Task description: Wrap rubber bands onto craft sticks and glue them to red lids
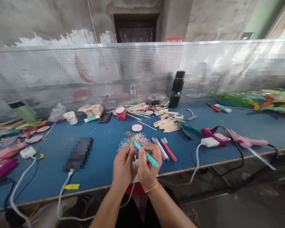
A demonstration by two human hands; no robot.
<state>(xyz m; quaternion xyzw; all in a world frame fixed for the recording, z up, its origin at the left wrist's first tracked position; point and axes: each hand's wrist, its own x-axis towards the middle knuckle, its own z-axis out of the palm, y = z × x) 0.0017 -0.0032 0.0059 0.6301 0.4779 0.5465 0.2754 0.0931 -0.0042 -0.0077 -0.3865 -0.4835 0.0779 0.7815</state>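
Between the thumb and fingers of my left hand (123, 163) is a wooden craft stick (129, 138), held upright, with green and red-brown bands coloured on it. My right hand (148, 167) grips a turquoise marker (151, 159), its tip slanting up and left close to the stick. Whether the tip touches the stick I cannot tell. Just beyond my hands lies a heap of small coloured rubber bands (140, 138). A pink marker (169, 150) and a white-barrelled marker (161, 148) lie right of my right hand.
Flat craft sticks (167, 125) lie beside green-handled pliers (186, 130). A black bottle (177, 90) stands near the perforated metal divider (95, 69). At right are a white charger plug (210, 142) and a pink glue gun (245, 139). A phone (79, 154) lies left, its cable crossing the table edge.
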